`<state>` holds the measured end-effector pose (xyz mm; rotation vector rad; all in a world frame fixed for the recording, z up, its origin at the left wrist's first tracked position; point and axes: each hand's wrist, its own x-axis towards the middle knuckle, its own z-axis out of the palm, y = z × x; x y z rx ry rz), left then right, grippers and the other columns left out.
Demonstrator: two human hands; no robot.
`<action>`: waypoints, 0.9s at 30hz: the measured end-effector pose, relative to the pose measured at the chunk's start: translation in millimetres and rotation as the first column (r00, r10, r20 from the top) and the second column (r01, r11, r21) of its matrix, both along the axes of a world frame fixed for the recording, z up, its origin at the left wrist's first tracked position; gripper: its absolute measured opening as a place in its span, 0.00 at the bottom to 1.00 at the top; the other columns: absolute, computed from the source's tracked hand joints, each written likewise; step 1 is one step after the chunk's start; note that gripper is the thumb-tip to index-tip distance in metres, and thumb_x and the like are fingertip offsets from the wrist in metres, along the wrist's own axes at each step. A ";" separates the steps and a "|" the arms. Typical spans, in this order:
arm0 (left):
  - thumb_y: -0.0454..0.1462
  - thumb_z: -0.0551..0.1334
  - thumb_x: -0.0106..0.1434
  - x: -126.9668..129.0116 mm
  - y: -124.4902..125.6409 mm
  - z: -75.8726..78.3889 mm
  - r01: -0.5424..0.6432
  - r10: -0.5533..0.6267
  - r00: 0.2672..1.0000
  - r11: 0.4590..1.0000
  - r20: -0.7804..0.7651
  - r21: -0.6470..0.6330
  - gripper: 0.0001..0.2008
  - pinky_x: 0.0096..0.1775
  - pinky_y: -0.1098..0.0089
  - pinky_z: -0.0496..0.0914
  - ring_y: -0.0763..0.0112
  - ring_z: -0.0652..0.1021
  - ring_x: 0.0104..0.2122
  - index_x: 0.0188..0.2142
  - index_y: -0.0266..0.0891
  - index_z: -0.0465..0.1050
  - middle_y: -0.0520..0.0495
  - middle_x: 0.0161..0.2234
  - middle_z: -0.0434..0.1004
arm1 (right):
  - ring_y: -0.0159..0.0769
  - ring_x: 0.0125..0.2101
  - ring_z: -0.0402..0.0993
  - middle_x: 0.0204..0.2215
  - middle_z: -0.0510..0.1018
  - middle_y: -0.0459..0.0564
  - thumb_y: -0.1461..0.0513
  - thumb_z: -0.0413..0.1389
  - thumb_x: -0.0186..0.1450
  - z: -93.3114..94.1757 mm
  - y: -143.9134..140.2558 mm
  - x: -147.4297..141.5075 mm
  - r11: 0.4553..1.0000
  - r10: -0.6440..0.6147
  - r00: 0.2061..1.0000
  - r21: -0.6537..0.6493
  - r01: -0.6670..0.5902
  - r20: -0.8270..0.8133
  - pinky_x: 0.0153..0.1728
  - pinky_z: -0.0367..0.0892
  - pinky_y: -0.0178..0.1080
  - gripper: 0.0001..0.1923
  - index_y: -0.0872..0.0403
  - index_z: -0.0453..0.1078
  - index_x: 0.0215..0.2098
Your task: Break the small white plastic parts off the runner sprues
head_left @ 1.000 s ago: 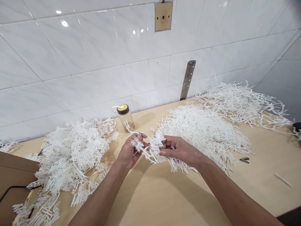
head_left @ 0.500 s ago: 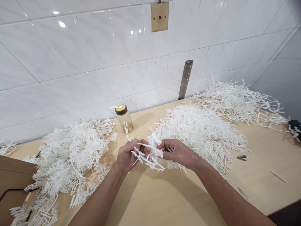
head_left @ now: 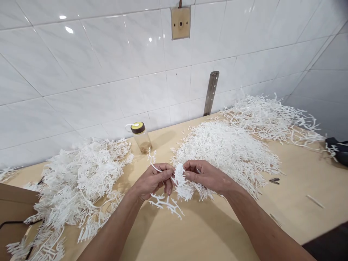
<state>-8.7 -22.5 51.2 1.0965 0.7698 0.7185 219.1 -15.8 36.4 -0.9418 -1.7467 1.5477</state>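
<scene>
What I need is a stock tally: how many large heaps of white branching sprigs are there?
3: the left heap, the middle heap behind the right hand, and the back-right heap. Sprigs reach the frame's left edge; others may be hidden.

I get a bright, fairly even, cool-toned view. Small white glints sit on the glossy wall [head_left: 108, 54], sharpest at upper left, where it reflects lights. Soft shadows spread over the table [head_left: 293, 195] beneath the forearms [head_left: 252, 221], and a fainter one stretches right from the bottle [head_left: 141, 141]. The white strands [head_left: 225, 154] nearly wash out, fine tips merging. My wide lens slants the tile lines, and the upper right corner darkens.
</scene>
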 end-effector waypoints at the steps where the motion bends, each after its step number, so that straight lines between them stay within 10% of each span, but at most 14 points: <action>1: 0.46 0.70 0.56 -0.7 -0.3 0.1 -0.011 0.011 0.999 1.000 0.044 -0.013 0.17 0.20 0.76 0.64 0.76 0.70 0.14 0.32 0.33 0.74 0.49 0.16 0.72 | 0.28 0.25 0.59 0.25 0.68 0.43 0.49 0.59 0.65 0.2 -0.2 0.4 0.999 0.038 0.999 0.001 -0.038 0.011 0.27 0.54 0.34 0.16 0.54 0.72 0.37; 11: 0.32 0.75 0.41 -8.7 0.1 8.3 -0.236 0.250 0.922 0.968 0.296 -0.084 0.20 0.22 0.77 0.69 0.76 0.75 0.21 0.36 0.37 0.78 0.48 0.30 0.78 | 0.27 0.23 0.54 0.22 0.65 0.42 0.47 0.62 0.60 0.4 1.9 5.2 0.982 0.187 0.981 -0.018 -0.186 0.042 0.25 0.48 0.34 0.19 0.55 0.72 0.29; 19: 0.38 0.74 0.51 -1.1 -1.4 2.3 -0.125 0.124 0.989 0.992 0.083 0.011 0.12 0.21 0.76 0.63 0.76 0.71 0.18 0.31 0.33 0.76 0.48 0.19 0.74 | 0.29 0.24 0.59 0.23 0.66 0.43 0.52 0.62 0.60 -5.3 1.1 0.1 0.994 0.105 0.994 -0.018 -0.105 0.018 0.25 0.53 0.34 0.14 0.56 0.71 0.30; 27: 0.42 0.75 0.49 10.1 1.6 -4.0 -0.335 0.328 0.942 0.935 0.077 0.117 0.17 0.18 0.78 0.52 0.83 0.61 0.14 0.29 0.36 0.70 0.58 0.17 0.65 | 0.29 0.25 0.61 0.24 0.67 0.43 0.58 0.59 0.62 -8.2 -0.6 -8.7 0.995 0.086 0.993 0.036 -0.089 0.084 0.26 0.56 0.33 0.07 0.54 0.70 0.32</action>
